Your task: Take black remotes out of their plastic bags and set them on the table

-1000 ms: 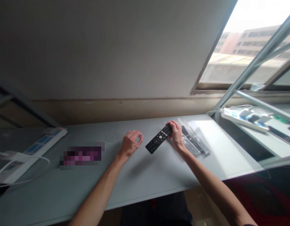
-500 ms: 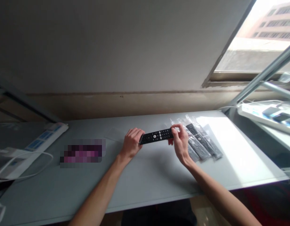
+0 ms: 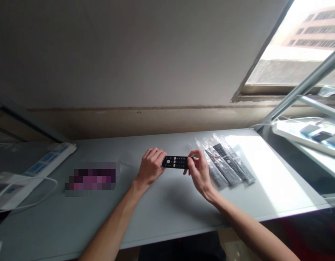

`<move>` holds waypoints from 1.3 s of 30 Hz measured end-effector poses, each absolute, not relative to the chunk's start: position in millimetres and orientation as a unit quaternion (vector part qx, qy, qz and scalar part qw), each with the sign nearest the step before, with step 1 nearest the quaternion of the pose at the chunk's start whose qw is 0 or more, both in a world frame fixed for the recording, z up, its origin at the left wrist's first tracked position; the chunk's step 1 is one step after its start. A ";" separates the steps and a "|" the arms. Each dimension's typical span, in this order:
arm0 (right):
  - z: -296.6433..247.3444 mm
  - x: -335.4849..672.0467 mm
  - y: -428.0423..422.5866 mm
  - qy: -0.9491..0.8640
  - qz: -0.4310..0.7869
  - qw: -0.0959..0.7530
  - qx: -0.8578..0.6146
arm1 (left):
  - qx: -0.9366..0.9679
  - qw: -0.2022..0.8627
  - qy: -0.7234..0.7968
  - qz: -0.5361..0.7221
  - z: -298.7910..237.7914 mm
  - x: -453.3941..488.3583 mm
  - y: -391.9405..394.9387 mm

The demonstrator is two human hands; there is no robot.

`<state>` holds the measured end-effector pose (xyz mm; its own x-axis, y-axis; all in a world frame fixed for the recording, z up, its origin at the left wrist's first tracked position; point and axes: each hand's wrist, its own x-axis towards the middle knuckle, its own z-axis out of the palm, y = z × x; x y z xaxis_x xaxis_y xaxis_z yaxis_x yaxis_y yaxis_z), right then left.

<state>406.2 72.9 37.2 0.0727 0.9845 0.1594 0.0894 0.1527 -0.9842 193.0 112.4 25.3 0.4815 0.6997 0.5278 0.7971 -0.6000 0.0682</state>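
A black remote control (image 3: 176, 162) with white buttons is held level just above the pale grey table (image 3: 162, 214). My left hand (image 3: 150, 168) grips its left end and my right hand (image 3: 197, 170) grips its right end, fingers curled over the top. To the right of my right hand lie three more remotes in clear plastic bags (image 3: 227, 165), side by side on the table.
A white power strip (image 3: 33, 172) with a cable lies at the table's left end. A blurred purple patch (image 3: 91, 176) sits left of my left hand. Another bench (image 3: 309, 136) with a power strip and small devices stands at the right, below a window.
The remote was in my right hand alone, tilted; it swung level and my left hand took its left end. Both hands then shifted slightly left and closer together.
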 end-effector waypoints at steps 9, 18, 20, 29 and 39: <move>21.7 392.0 69.1 -0.523 0.459 0.555 -0.456 | -0.857 0.118 -0.421 -0.272 28.7 211.2 102.9; 35.3 421.6 98.7 -0.448 0.443 0.621 -0.465 | -0.812 0.086 -0.514 -0.265 18.4 185.2 118.5; 35.9 418.6 94.8 -0.456 0.436 0.624 -0.460 | -0.809 0.068 -0.524 -0.257 18.5 189.1 115.9; 37.5 408.6 78.2 -0.619 0.479 0.451 -0.428 | -0.795 0.082 -0.526 -0.289 25.2 197.5 105.6; 43.4 424.5 99.2 -0.533 0.463 0.566 -0.426 | -0.807 -0.026 -0.505 -0.305 19.1 207.2 101.4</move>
<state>424.5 99.2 43.4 0.0030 0.9782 0.2077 -0.0699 0.2074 -0.9758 207.2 101.4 19.1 0.3035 0.8316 0.4651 0.7998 -0.4876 0.3500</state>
